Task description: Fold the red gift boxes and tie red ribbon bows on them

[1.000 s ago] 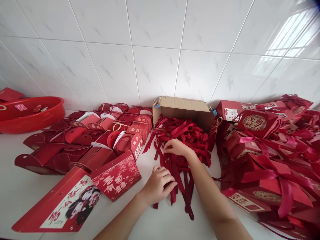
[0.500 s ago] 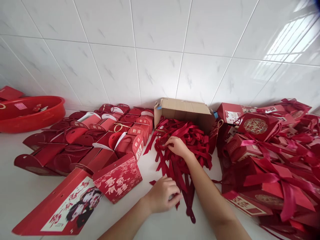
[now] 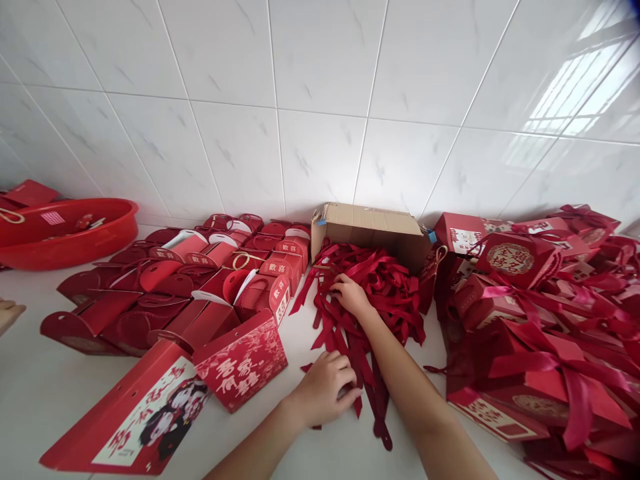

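A tangled heap of dark red ribbons (image 3: 385,287) spills from the open cardboard box (image 3: 370,219) onto the white surface. My right hand (image 3: 349,295) reaches into the left side of this heap, its fingers pinched on a ribbon. Closer to me, my left hand (image 3: 327,385) is held low with curled fingers, beside the trailing ribbon ends. Small bits of red ribbon show at its edges, but whatever lies inside the fingers is hidden.
Red gift boxes (image 3: 170,280) stand in rows at left, with two printed red bags (image 3: 243,360) before them. A red basin (image 3: 95,233) sits far left, near another person's hand (image 3: 9,315). Ribbon-tied boxes (image 3: 540,373) are piled at right. A tiled wall (image 3: 320,153) rises behind.
The view has shifted slightly, and another person's hand has appeared at the left edge. My hands have stayed nearly in place, the right one still among the ribbons.
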Demonstrator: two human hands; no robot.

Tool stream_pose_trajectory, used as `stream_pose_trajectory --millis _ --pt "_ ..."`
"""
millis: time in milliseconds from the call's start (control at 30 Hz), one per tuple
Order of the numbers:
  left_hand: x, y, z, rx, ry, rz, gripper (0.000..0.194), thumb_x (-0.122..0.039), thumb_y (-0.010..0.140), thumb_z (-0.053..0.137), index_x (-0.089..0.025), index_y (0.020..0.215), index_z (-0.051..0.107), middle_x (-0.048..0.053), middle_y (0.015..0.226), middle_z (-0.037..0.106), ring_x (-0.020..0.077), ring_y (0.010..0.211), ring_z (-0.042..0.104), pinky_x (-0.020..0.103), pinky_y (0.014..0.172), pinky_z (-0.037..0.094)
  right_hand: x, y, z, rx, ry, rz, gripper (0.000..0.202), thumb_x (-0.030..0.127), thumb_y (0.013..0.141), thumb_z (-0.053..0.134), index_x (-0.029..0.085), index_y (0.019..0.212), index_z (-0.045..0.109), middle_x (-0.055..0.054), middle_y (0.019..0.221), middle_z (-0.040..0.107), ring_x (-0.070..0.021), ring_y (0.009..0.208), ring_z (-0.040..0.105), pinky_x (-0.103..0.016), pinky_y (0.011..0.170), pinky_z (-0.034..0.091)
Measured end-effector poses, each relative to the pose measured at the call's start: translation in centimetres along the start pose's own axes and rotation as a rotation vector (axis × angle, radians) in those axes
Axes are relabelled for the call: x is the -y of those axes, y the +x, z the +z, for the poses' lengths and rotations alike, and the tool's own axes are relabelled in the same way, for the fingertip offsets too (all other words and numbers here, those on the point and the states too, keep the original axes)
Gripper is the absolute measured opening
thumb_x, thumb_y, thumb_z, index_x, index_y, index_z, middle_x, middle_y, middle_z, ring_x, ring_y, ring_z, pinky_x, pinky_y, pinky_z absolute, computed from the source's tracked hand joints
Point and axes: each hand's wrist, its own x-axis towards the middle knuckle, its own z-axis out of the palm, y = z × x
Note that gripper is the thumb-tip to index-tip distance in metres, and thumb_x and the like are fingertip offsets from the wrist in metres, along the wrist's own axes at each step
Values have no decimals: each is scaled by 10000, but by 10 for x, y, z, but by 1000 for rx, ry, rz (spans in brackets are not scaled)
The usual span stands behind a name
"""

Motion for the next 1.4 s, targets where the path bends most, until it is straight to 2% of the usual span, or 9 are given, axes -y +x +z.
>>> stream_pose_trajectory --millis 167,333,467,533,633,733,900,1100,1400 --pt "7 5 -2 -86 60 -67 156 -328 814 688 -204 899 646 51 986 654 260 945 569 423 824 473 8 1 -17 -199 234 -29 128 197 837 652 190 889 769 -96 1058 707 -243 1047 627 -377 972 484" --pt "14 16 -9 -282 99 -144 106 -225 911 543 -202 929 645 93 1199 647 365 1232 453 559 931 403 37 -25 -61 -276 521 -65 330 444 856 637 179 1024 738 -82 920 742 -195 782 682 -342 753 566" --pt "-10 7 -38 -615 53 -101 81 -175 902 543 -204 939 609 94 1123 653 324 1202 488 532 964 394 64 -69 -89 -184 857 -103 381 400 802 738 223 1137 707 -20 809 719 -135 719 665 -274 711 557" --pt "-27 -2 -57 -790 -112 -6 134 -133 885 556 -215 988 578 71 1048 631 245 1068 567 436 924 457 74 -91 -96 -79 1090 -112 292 320 760 798 243 1036 744 4 763 702 -102 666 641 -231 664 542" --pt "-47 -14 -80 -896 -402 -47 208 -95 901 515 -223 1064 536 60 1047 594 187 1034 586 344 904 491 85 -118 -97 80 1266 -107 174 278 730 827 244 887 763 16 703 695 -82 570 611 -194 543 513" --pt "-57 -23 -95 -880 -484 -32 223 -81 892 535 -220 1067 544 60 1057 583 175 1053 579 326 926 491 94 -136 -92 191 1313 -51 182 291 692 854 224 831 757 16 651 689 -88 504 599 -189 460 489" --pt "-64 -30 -103 -692 -407 221 281 -27 838 591 -207 1052 621 62 1015 660 194 1027 612 349 879 541 108 -154 -85 337 1399 1 277 273 672 871 197 876 698 30 633 700 -81 485 610 -175 473 499" --pt "-59 -36 -101 -756 -260 322 277 -33 831 638 -228 1027 651 21 888 734 199 944 663 366 830 567 121 -164 -82 372 1493 50 284 195 715 839 192 890 615 39 648 710 -65 471 611 -155 490 484" --pt "-52 -42 -98 -779 -141 324 156 -94 860 639 -225 938 672 6 792 739 179 824 679 332 771 561 130 -177 -76 180 1332 114 191 219 651 871 188 723 696 4 711 653 -100 625 578 -236 605 509"
